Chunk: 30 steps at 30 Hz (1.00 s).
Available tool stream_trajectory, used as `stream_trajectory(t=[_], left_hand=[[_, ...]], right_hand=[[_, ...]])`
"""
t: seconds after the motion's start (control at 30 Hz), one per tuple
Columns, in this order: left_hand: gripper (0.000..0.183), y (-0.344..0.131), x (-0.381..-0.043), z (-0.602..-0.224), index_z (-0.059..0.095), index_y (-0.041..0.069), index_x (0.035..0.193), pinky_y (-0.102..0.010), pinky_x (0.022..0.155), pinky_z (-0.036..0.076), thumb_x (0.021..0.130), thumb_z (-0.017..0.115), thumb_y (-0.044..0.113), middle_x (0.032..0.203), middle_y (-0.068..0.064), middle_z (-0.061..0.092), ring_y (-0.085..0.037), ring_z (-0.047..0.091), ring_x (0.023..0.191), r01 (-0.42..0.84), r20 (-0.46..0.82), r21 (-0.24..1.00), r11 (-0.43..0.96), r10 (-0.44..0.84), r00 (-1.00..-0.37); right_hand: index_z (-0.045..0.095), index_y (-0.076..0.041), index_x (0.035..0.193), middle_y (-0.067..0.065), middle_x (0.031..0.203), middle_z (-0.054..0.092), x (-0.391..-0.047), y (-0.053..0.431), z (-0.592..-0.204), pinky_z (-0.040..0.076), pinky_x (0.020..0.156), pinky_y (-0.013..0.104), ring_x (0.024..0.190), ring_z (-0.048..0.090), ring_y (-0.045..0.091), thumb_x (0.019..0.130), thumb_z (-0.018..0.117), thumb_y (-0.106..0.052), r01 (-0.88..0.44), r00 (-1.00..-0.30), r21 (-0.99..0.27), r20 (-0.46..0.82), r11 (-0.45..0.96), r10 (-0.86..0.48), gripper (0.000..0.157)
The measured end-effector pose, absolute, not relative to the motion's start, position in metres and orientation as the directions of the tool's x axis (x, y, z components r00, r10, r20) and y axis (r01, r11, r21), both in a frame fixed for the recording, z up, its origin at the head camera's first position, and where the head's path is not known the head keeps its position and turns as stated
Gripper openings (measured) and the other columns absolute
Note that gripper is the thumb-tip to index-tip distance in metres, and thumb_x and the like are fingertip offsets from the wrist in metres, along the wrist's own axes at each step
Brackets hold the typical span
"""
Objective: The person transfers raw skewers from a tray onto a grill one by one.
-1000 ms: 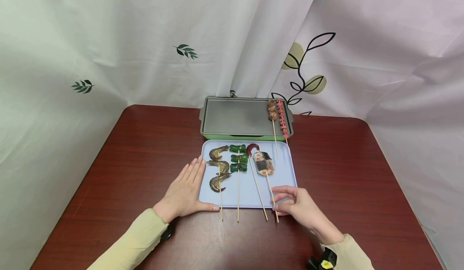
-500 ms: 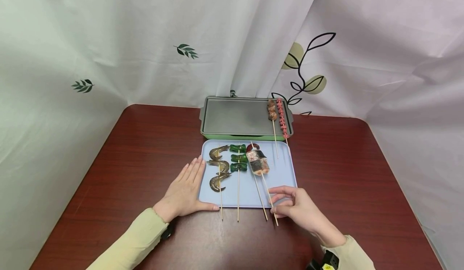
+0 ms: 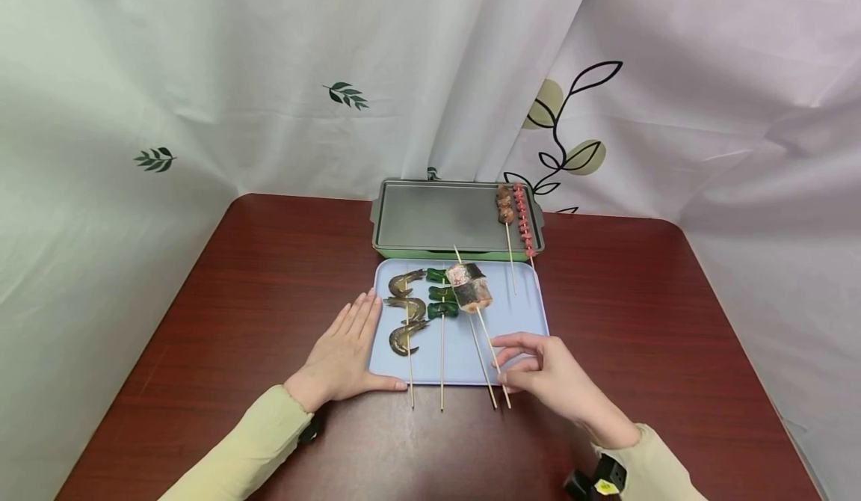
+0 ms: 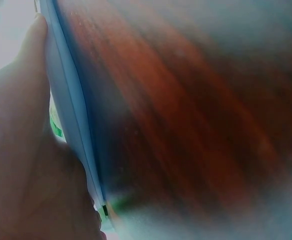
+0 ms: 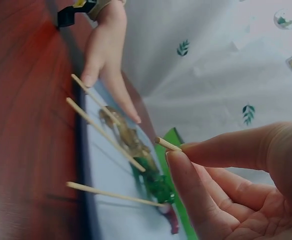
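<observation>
My right hand (image 3: pixel 551 377) pinches the wooden stick of a skewer with silver-black fish chunks (image 3: pixel 472 292) between thumb and fingers. The fish overlaps the green rolled-vegetable skewer (image 3: pixel 442 311) in the head view. Its tip reaches past the back rim of the light-blue tray (image 3: pixel 528 310). A skewer with a dark red curved piece (image 5: pixel 172 220) lies on the tray; in the head view the fish hides that piece. My left hand (image 3: pixel 339 355) rests along the tray's left edge with straight fingers, its thumb at the front corner near the shrimp skewer (image 3: pixel 405 310).
Directly behind the tray stands a grey griddle (image 3: pixel 437 217) with a green base. On its right side lie a browned meat skewer (image 3: pixel 504 206) and a pink-red skewer (image 3: pixel 522 220), sticks extending over the tray. White curtains (image 3: pixel 282 75) hang behind the dark red table (image 3: pixel 625 321).
My right hand has moved the fish skewer leftward and toward the griddle, its tip crossing over the red-piece skewer. The left hand and tray have stayed put.
</observation>
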<state>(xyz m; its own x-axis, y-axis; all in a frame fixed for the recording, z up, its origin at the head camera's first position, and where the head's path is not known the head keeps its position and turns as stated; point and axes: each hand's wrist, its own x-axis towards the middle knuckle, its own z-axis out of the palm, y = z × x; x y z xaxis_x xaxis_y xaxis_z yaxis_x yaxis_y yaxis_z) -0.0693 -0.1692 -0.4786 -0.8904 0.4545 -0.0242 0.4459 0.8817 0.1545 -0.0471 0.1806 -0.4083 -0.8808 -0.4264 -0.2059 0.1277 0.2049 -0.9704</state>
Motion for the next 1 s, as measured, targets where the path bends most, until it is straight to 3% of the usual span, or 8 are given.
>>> stream_trajectory(t=[0.27, 0.47, 0.57, 0.73, 0.87, 1.0], left_hand=[[0.139, -0.169, -0.068, -0.477, 0.016, -0.007, 0.159, -0.046, 0.122, 0.012, 0.071, 0.047, 0.096, 0.166, -0.023, 0.012, -0.032, 0.009, 0.154, 0.450, -0.025, 0.152, 0.880, 0.458, -0.889], [0.139, -0.168, -0.068, -0.473, 0.018, -0.008, 0.159, -0.046, 0.122, 0.013, 0.071, 0.048, 0.096, 0.166, -0.024, 0.013, -0.034, 0.010, 0.153, 0.450, -0.034, 0.149, 0.881, 0.459, -0.888], [0.139, -0.167, -0.067, -0.470, 0.019, -0.009, 0.158, -0.047, 0.122, 0.015, 0.071, 0.051, 0.095, 0.165, -0.025, 0.015, -0.035, 0.012, 0.153, 0.448, -0.038, 0.146, 0.882, 0.458, -0.888], [0.138, -0.166, -0.067, -0.466, 0.021, -0.009, 0.157, -0.048, 0.122, 0.016, 0.071, 0.054, 0.093, 0.165, -0.026, 0.016, -0.035, 0.014, 0.153, 0.450, -0.036, 0.147, 0.881, 0.460, -0.887], [0.138, -0.166, -0.067, -0.466, 0.020, -0.009, 0.158, -0.048, 0.122, 0.016, 0.071, 0.054, 0.093, 0.165, -0.026, 0.016, -0.035, 0.013, 0.153, 0.449, -0.040, 0.149, 0.881, 0.459, -0.887], [0.139, -0.166, -0.067, -0.466, 0.020, -0.009, 0.158, -0.048, 0.122, 0.016, 0.071, 0.052, 0.094, 0.165, -0.025, 0.016, -0.035, 0.013, 0.153, 0.446, -0.044, 0.150, 0.882, 0.457, -0.888]], right_hand=[[0.061, 0.009, 0.133, 0.024, 0.104, 0.067, -0.063, 0.180, -0.392, 0.061, 0.070, 0.040, 0.082, 0.073, 0.037, 0.085, 0.075, 0.006, 0.050, -0.905, -0.969, -0.146, 0.241, -0.399, 0.050], [0.063, 0.005, 0.133, 0.019, 0.105, 0.068, -0.081, 0.177, -0.378, 0.061, 0.072, 0.043, 0.082, 0.075, 0.026, 0.085, 0.076, 0.005, 0.023, -0.932, -0.963, -0.117, 0.268, -0.342, 0.051], [0.063, 0.006, 0.133, 0.022, 0.106, 0.068, -0.094, 0.175, -0.375, 0.061, 0.072, 0.043, 0.083, 0.075, 0.028, 0.085, 0.076, 0.006, 0.011, -0.945, -0.967, -0.093, 0.254, -0.313, 0.050], [0.061, 0.008, 0.134, 0.029, 0.109, 0.066, -0.122, 0.170, -0.375, 0.061, 0.073, 0.038, 0.085, 0.075, 0.026, 0.085, 0.072, 0.010, 0.021, -0.962, -0.976, -0.079, 0.217, -0.261, 0.049], [0.060, 0.008, 0.136, 0.026, 0.109, 0.067, -0.145, 0.167, -0.377, 0.061, 0.076, 0.039, 0.084, 0.074, 0.016, 0.087, 0.070, 0.010, 0.063, -0.966, -0.972, -0.117, 0.228, -0.229, 0.050], [0.059, 0.006, 0.137, 0.023, 0.111, 0.067, -0.165, 0.164, -0.378, 0.060, 0.080, 0.039, 0.088, 0.074, 0.020, 0.089, 0.072, 0.007, 0.115, -0.963, -0.961, -0.170, 0.252, -0.209, 0.050]])
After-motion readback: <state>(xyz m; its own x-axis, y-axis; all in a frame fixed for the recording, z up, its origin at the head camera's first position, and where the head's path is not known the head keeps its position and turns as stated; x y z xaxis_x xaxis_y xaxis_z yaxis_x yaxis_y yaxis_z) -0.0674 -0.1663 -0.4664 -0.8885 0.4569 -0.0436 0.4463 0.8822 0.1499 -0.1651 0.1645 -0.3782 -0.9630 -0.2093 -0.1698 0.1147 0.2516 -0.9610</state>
